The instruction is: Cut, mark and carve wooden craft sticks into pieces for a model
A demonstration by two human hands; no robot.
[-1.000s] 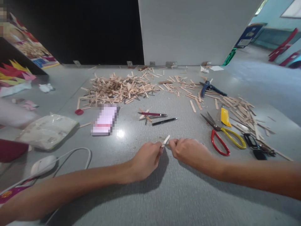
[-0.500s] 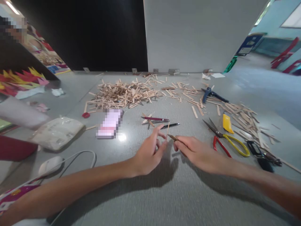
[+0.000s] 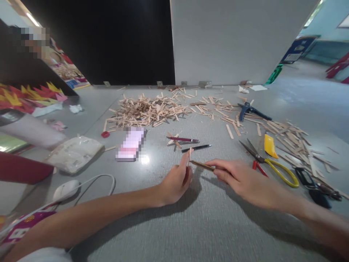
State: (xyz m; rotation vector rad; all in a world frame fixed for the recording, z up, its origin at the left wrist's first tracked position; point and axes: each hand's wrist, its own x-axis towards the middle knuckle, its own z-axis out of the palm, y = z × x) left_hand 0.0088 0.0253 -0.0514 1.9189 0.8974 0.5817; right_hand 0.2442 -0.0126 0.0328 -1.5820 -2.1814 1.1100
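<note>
A small wooden stick (image 3: 190,152) stands nearly upright, pinched in my left hand (image 3: 176,182) above the middle of the table. My right hand (image 3: 234,174) is closed on the back part of a thin brown pen-like tool (image 3: 203,166). The tool's tip points left and lies at or very near the stick; whether they touch is unclear. Just beyond my hands lie a black pen (image 3: 200,147) and a dark red pen (image 3: 185,139), the red one across some crossed wooden sticks (image 3: 174,142).
A heap of wooden pieces (image 3: 147,111) lies at the back, more sticks (image 3: 294,138) at right. Blue pliers (image 3: 252,111) and yellow-handled scissors (image 3: 280,171) are on the right. A phone (image 3: 131,145), plastic packet (image 3: 76,154) and white mouse (image 3: 66,190) lie left.
My left fingers have closed round the stick. My right hand has moved right and slightly down, showing more of the tool. The whole view has shifted a little.
</note>
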